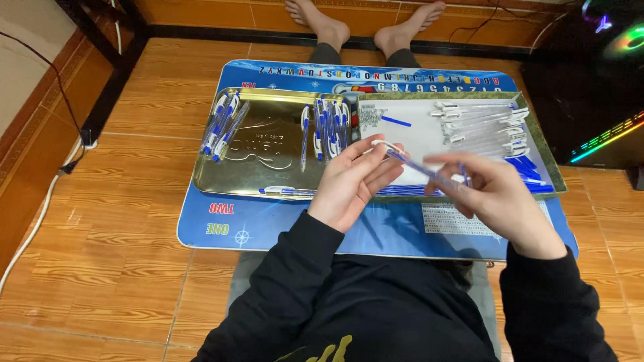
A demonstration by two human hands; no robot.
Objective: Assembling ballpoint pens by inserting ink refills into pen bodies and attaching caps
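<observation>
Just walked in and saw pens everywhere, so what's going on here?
A person sitting on the floor holds one blue pen between the left hand and the right hand. On the blue mat ahead, a gold tray holds finished pens, and a white tray holds clear barrels and blue parts.

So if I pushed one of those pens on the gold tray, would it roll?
Probably: the pens look round and thin, so one might roll. The gold tray looks smooth, so it may slide too. It's likely light.
</observation>
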